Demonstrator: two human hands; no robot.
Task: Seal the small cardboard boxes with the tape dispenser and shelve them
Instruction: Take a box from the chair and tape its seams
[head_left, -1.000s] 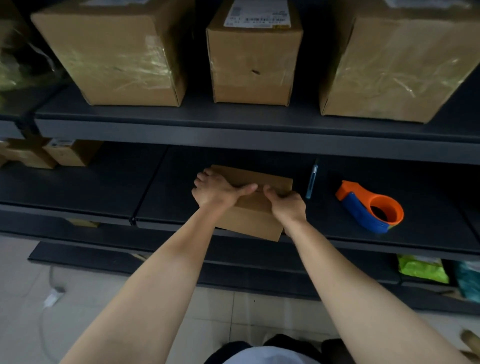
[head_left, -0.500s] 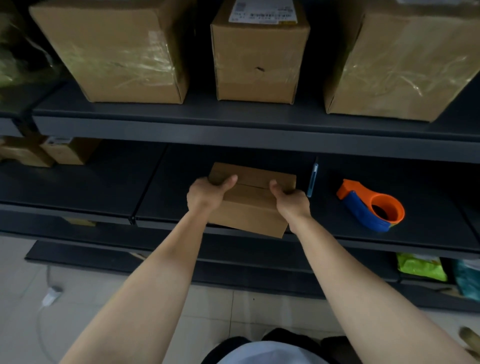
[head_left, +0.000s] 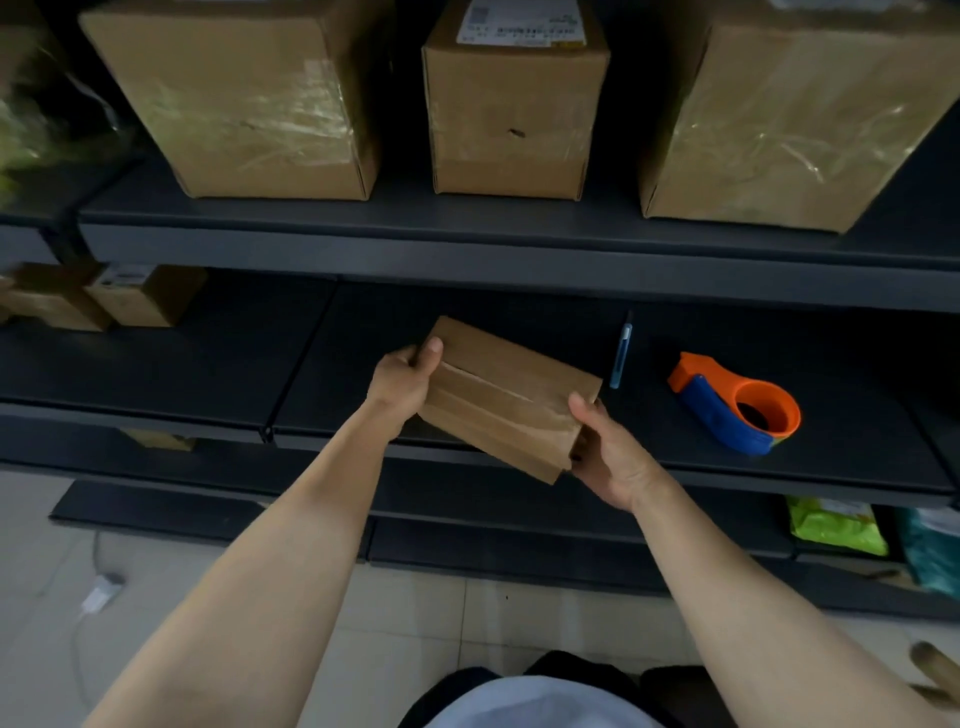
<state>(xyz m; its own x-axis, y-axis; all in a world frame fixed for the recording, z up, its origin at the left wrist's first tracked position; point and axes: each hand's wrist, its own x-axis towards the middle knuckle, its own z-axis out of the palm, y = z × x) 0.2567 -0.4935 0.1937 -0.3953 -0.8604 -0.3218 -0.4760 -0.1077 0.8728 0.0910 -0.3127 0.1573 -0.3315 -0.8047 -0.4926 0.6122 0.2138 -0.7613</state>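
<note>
dark shelf (head_left: 519, 291): left hand (head_left: 402, 382), right hand (head_left: 605, 452) grip small box (head_left: 506, 397).

Two bare forearms reach forward, side by side. The left hand (head_left: 402, 382) grips one end of a small brown cardboard box (head_left: 509, 395), thumb on top. The right hand (head_left: 608, 457) cups the opposite end from below.

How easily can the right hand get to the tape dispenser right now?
Probably yes, once it lets go: the right hand grips the small box. The tape dispenser lies on the shelf to its right, with bare shelf between, and the left hand holds the box too.
</note>
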